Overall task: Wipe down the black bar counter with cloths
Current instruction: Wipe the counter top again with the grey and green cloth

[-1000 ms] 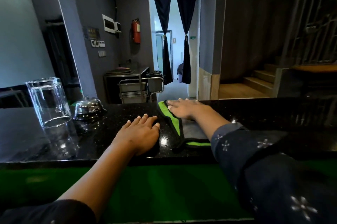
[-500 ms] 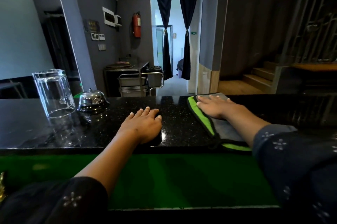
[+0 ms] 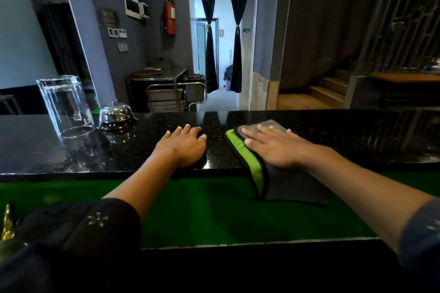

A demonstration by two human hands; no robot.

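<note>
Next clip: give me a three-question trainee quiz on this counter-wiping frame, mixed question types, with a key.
1. True or false: the right hand lies flat on the grey-and-green cloth.
2. Which stands nearest the left end of the black bar counter? A) service bell B) upturned glass C) left hand
3. Fill in: the cloth's near part hangs over the counter's ____ edge.

Key: 1 true; 2 B; 3 front. The left hand rests on the counter; whether a dark cloth lies under it cannot be told.
</note>
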